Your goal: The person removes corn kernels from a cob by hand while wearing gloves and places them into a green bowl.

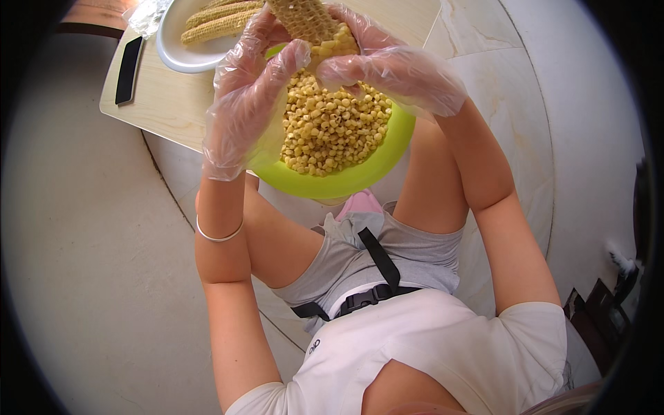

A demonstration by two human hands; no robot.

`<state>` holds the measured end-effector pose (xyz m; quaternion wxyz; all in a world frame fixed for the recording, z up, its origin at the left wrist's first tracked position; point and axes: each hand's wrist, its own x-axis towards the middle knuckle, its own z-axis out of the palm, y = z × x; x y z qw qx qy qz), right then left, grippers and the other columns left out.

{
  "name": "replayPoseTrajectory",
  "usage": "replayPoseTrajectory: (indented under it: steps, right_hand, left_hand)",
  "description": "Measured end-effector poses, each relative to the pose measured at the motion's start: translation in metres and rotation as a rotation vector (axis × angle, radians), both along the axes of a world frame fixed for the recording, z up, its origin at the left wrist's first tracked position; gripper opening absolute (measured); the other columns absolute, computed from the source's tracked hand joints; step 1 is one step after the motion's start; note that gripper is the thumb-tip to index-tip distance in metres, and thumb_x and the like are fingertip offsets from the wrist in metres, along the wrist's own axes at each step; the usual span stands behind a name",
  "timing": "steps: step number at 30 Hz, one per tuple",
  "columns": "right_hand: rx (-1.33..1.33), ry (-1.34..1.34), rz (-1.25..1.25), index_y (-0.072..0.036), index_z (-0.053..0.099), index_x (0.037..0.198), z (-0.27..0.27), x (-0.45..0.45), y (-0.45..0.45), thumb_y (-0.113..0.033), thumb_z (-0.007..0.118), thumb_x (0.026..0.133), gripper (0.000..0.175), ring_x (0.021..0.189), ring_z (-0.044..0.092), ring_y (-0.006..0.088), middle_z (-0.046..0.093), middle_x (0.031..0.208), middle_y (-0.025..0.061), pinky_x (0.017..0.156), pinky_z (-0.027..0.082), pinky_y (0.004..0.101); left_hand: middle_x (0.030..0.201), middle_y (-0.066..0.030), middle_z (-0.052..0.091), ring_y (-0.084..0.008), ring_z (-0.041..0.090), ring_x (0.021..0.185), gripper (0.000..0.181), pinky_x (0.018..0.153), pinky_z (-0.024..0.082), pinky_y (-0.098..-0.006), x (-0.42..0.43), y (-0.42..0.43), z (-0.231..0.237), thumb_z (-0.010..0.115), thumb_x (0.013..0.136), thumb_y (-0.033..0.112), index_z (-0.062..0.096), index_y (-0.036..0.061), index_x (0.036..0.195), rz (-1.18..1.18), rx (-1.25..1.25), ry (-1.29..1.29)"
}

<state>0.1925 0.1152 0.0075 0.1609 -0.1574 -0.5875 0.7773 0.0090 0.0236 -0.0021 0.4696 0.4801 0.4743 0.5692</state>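
Observation:
Both hands wear clear plastic gloves and are closed around one corn cob [306, 21], held tilted above a bowl. The cob's upper part is stripped bare; pale yellow kernels [337, 42] still cover its lower end. My left hand [254, 78] grips the cob from the left, thumb near the kernel edge. From the right, my right hand [386, 65] wraps the kernel-covered end, its thumb pointing left. Beneath them a lime-green bowl [332, 184] holds a heap of loose corn kernels [337, 127]. The bowl's far side is mostly hidden by my hands.
A white basin [168, 52] with several stripped cobs [223, 26] stands on the light wooden table [161, 98], at its far left. Near the table's left edge is a black strip [128, 70]. Crumpled clear plastic [147, 16] lies behind it. My knees flank the bowl.

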Motion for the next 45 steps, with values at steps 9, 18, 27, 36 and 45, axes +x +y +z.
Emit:
replayPoseTrajectory:
  steps: [9, 18, 27, 36, 45]
  right_hand:
    - [-0.01, -0.011, 0.023, -0.003, 0.024, 0.153, 0.001, 0.0, -0.001, -0.017, 0.068, 0.095, 0.074, 0.121, 0.048, 0.0177, 0.043, 0.137, 0.0107, 0.1, 0.045, 0.0294]
    - [-0.005, -0.021, -0.037, -0.004, 0.021, 0.155, 0.018, 0.0, -0.008, -0.016, 0.068, 0.094, 0.078, 0.119, 0.05, 0.017, 0.043, 0.138, 0.0111, 0.095, 0.048, 0.028]
    - [0.291, -0.117, -0.15, 0.005, 0.038, 0.143, 0.001, -0.001, -0.016, -0.046, 0.073, 0.089, 0.082, 0.077, 0.056, 0.0139, 0.062, 0.09, 0.0107, 0.066, 0.049, 0.0296]
    - [0.277, -0.128, -0.152, 0.002, 0.037, 0.145, 0.007, 0.001, -0.016, -0.043, 0.071, 0.093, 0.077, 0.075, 0.055, 0.0119, 0.063, 0.092, 0.0067, 0.066, 0.049, 0.0282]
    - [0.113, -0.071, -0.163, -0.004, 0.038, 0.149, -0.002, 0.003, -0.013, -0.034, 0.072, 0.089, 0.075, 0.075, 0.052, 0.0051, 0.059, 0.093, -0.0007, 0.059, 0.043, 0.0216]
  left_hand:
    - [0.135, -0.0062, 0.059, -0.0143, 0.05, 0.124, 0.05, 0.108, 0.036, -0.0301, -0.005, 0.001, -0.003, 0.062, 0.101, 0.029, 0.053, 0.0002, 0.141, 0.013, -0.002, 0.066]
    - [0.13, -0.0047, 0.06, -0.0113, 0.052, 0.12, 0.046, 0.104, 0.04, -0.0268, -0.001, 0.001, -0.009, 0.059, 0.104, 0.03, 0.054, 0.0012, 0.14, 0.063, -0.042, -0.071]
    - [0.127, -0.0056, 0.062, -0.0116, 0.055, 0.114, 0.05, 0.1, 0.043, -0.0272, 0.007, 0.004, -0.001, 0.063, 0.101, 0.033, 0.053, 0.0017, 0.139, 0.162, -0.047, -0.043]
    - [0.124, -0.0049, 0.063, -0.0131, 0.058, 0.112, 0.047, 0.097, 0.045, -0.0275, 0.008, 0.003, 0.009, 0.065, 0.099, 0.03, 0.057, 0.0, 0.134, 0.07, -0.022, -0.11]
    - [0.122, -0.0101, 0.065, -0.0156, 0.06, 0.108, 0.044, 0.096, 0.048, -0.032, -0.005, -0.003, 0.01, 0.06, 0.098, 0.02, 0.056, -0.0046, 0.134, 0.039, -0.032, -0.192]
